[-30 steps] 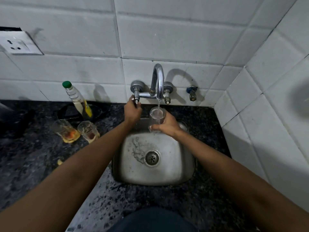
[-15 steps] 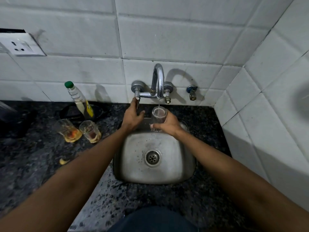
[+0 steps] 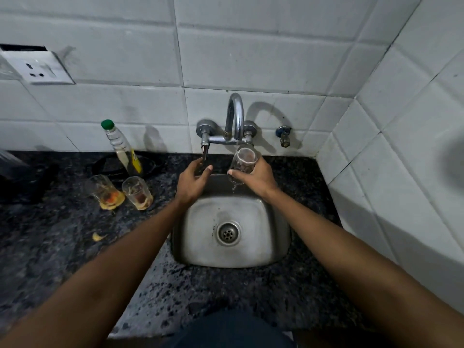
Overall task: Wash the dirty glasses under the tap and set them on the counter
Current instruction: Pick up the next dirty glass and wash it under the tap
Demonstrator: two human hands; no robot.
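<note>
My right hand grips the glass, tilted under the spout so rinse water spills into the sink, left hand loose and empty below the tap handle, two dirty glasses waiting on the desk left.

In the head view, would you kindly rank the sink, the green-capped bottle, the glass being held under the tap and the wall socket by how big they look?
1. Sink, clearly the largest.
2. Wall socket and green-capped bottle: alike in extent, so not ranked against each other.
3. Glass held by the right hand, the smallest.
</note>
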